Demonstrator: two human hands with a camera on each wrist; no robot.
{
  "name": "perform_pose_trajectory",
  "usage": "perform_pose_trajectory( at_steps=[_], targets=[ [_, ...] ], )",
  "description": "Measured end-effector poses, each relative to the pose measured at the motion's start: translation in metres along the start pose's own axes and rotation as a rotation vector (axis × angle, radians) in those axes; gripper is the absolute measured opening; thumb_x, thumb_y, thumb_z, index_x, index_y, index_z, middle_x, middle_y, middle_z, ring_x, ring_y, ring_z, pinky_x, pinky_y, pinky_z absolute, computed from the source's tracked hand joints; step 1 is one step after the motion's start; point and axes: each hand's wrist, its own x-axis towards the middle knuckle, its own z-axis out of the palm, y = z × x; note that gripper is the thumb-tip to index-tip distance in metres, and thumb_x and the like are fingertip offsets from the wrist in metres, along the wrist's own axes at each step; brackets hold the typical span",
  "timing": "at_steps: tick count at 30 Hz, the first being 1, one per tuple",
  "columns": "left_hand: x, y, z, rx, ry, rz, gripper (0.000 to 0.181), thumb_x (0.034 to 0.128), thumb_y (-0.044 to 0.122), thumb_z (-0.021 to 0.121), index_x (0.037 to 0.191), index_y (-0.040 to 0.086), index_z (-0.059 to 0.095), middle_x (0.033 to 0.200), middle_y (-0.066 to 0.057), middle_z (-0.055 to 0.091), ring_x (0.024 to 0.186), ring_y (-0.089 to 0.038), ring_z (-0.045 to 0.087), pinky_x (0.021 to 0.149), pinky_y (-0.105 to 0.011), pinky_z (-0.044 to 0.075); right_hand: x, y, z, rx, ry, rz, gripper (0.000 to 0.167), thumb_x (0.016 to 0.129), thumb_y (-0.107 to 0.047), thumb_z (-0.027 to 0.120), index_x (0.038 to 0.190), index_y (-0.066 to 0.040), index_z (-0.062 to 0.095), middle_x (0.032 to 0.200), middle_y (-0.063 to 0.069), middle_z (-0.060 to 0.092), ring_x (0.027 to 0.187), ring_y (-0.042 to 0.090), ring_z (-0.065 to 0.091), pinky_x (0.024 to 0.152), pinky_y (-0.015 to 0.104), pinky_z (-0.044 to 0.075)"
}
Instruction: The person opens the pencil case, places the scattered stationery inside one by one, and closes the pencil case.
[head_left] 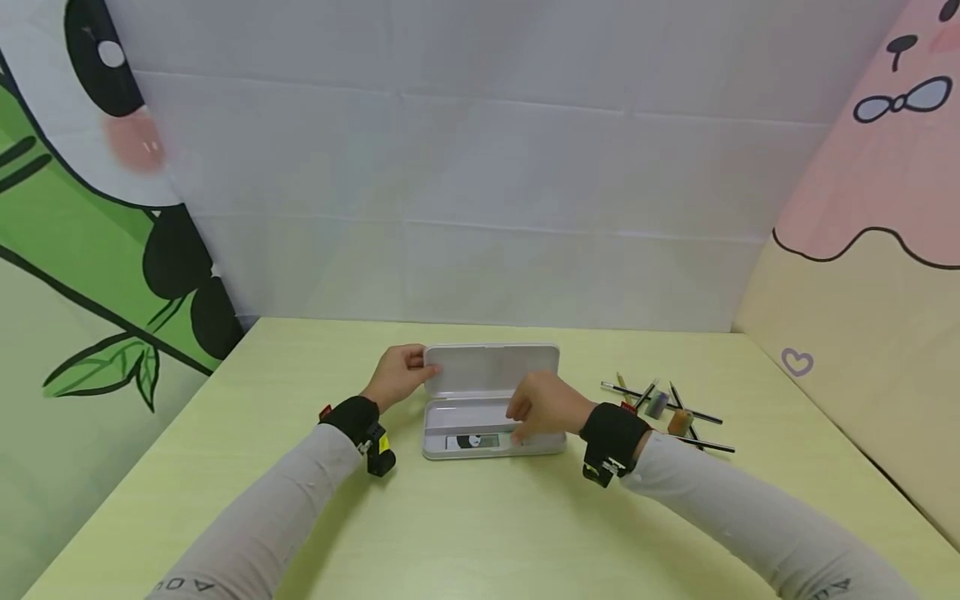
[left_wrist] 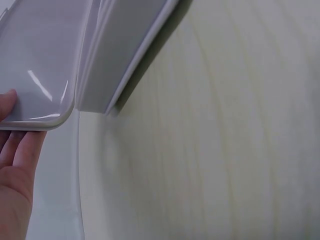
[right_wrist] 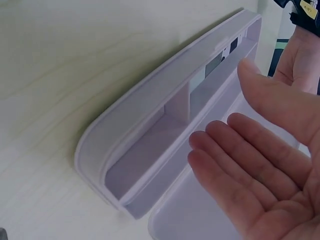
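Note:
A light-coloured pencil case [head_left: 438,444] lies on the table with its lid [head_left: 480,371] raised at the back. At the lid's left corner, my left hand [head_left: 396,377] pinches the edge; in the left wrist view the thumb is on the inner face and the fingers are behind. My right hand [head_left: 551,403] hovers over the right half of the case, fingers bent loosely, with nothing visible in it. A small rectangular item with a black-and-white picture [head_left: 472,442] lies in the front compartment. The right wrist view shows a divider [right_wrist: 177,102] beside a bare compartment.
Right of the case, several pencils [head_left: 705,415] lie crossed in a loose pile, partly behind my right wrist. Among them are a grey cylinder [head_left: 656,406] and an orange-brown one [head_left: 679,422]. A pale cloth wall [head_left: 480,167] stands behind the table [head_left: 450,533].

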Motion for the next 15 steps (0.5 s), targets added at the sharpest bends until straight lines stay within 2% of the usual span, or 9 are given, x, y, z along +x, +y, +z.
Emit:
perform_pose_trajectory(
  at_steps=[10, 15],
  targets=[
    [0.001, -0.002, 0.0, -0.009, 0.001, -0.002, 0.031, 0.0886, 0.007, 0.066, 0.115, -0.009, 0.063, 0.112, -0.028, 0.068, 0.105, -0.037, 0.068, 0.085, -0.041, 0.058, -0.006, 0.017, -0.004, -0.016, 0.054, -0.058, 0.029, 0.067, -0.013, 0.087, 0.09, 0.001, 0.076, 0.084, 0.012, 0.076, 0.074, 0.016, 0.071, 0.066, 0.019, 0.055],
    [0.001, -0.003, 0.0, -0.014, 0.004, 0.0, 0.031, 0.0884, 0.007, 0.067, 0.115, -0.008, 0.063, 0.112, -0.028, 0.068, 0.105, -0.036, 0.068, 0.085, -0.04, 0.058, -0.013, 0.027, -0.007, -0.015, 0.089, -0.043, 0.027, 0.067, -0.014, 0.086, 0.089, 0.0, 0.076, 0.082, 0.011, 0.076, 0.073, 0.015, 0.071, 0.064, 0.018, 0.054]
  ],
)
